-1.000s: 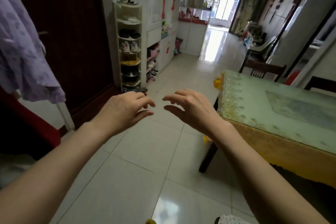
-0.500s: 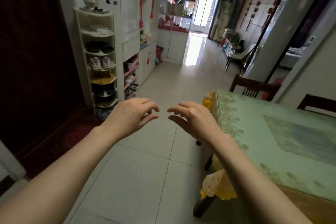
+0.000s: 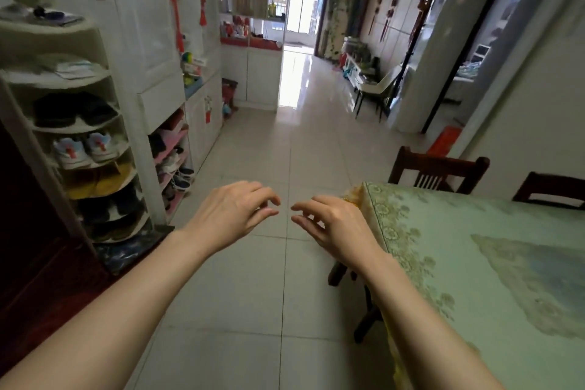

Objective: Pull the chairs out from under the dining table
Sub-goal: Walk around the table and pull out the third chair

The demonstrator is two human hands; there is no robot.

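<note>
Hands empty: your left hand (image 3: 232, 215) and right hand (image 3: 337, 225) hung loosely curled above the floor (image 3: 253, 310). Two chairs (image 3: 437, 169) stood tucked at the dining table (image 3: 474, 263)'s far end, backs upright, facing you along its length.

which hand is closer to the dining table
Right. The right hand hovers just off the table corner, its forearm overlapping the edge in view. The left hand is out over the floor, a hand farther off. Both are empty.
</note>
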